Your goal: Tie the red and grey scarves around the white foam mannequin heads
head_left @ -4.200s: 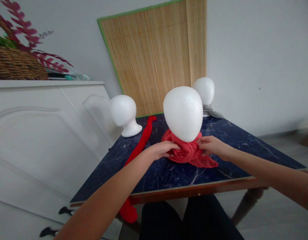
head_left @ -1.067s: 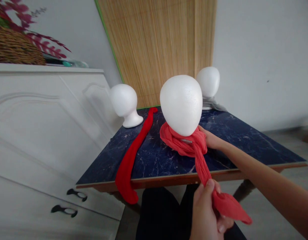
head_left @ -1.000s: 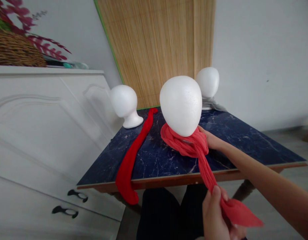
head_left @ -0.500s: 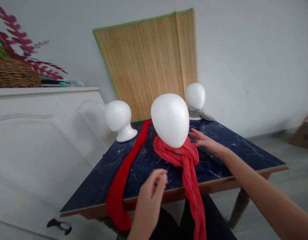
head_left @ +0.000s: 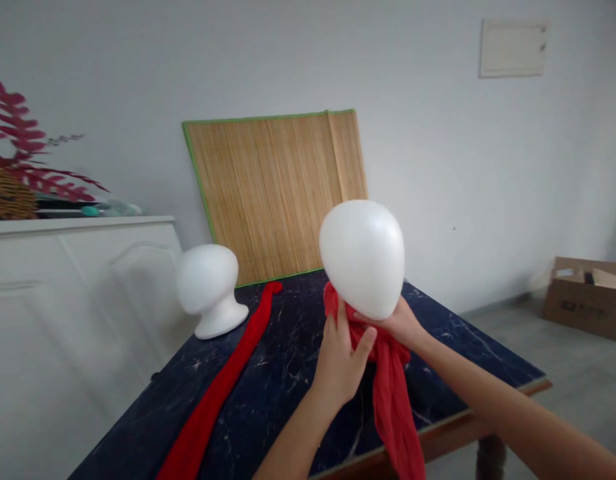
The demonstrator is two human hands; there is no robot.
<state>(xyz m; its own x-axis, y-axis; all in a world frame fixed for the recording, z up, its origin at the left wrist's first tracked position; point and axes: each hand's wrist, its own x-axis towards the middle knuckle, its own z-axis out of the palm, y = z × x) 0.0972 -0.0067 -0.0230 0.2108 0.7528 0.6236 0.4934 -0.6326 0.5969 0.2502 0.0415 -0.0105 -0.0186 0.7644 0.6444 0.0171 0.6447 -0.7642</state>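
A white foam mannequin head (head_left: 363,259) stands near the table's front, with a coral-red scarf (head_left: 392,393) wrapped around its neck and one long end hanging down over the table edge. My left hand (head_left: 341,357) is closed against the scarf at the front left of the neck, thumb and fingers bent around it. From the right, my right hand (head_left: 395,323) reaches under the chin and grips the neck through the scarf. The head's base is hidden by the scarf and hands, so whether it touches the table cannot be told.
A bare second mannequin head (head_left: 208,283) stands at the table's left. Beside it a bright red scarf (head_left: 238,360) lies lengthwise on the dark blue marbled table (head_left: 283,373). A bamboo mat (head_left: 273,200) leans on the wall. There is a white cabinet (head_left: 88,347) at left and a cardboard box (head_left: 583,303) at right.
Both hands have moved in from beside the mannequin head and closed on its scarf-wrapped neck. The view has tilted up, and the rear head with the grey scarf is no longer visible.
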